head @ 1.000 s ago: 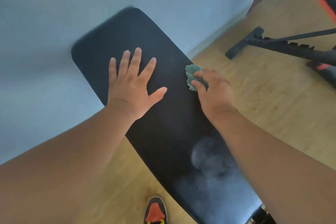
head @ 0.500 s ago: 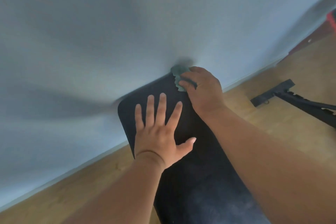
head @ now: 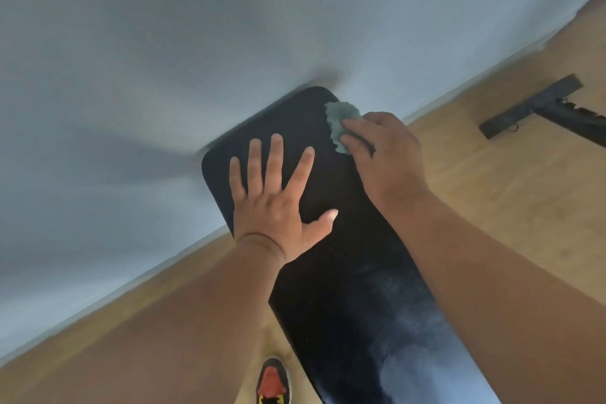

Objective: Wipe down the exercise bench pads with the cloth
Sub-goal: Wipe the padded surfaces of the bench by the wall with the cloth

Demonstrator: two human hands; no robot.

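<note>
A long black bench pad (head: pixel 344 272) runs from the lower right up toward the wall, its far rounded end near the middle of the view. My left hand (head: pixel 278 203) lies flat on the pad with fingers spread and straight. My right hand (head: pixel 387 154) grips a crumpled green cloth (head: pixel 341 120) and presses it on the pad's far right corner. Only part of the cloth shows beyond my fingers. A pale dusty sheen marks the pad's near end.
A pale blue wall (head: pixel 196 43) rises just behind the pad's far end. Wooden floor (head: pixel 492 190) lies on both sides. A black metal frame foot (head: pixel 531 105) rests on the floor at right. My shoe (head: pixel 273 384) stands by the pad's left edge.
My right hand moved the cloth from the pad's right edge up to its far end, then slightly back along the right corner. The left hand stayed flat on the pad. The view tilted up.
</note>
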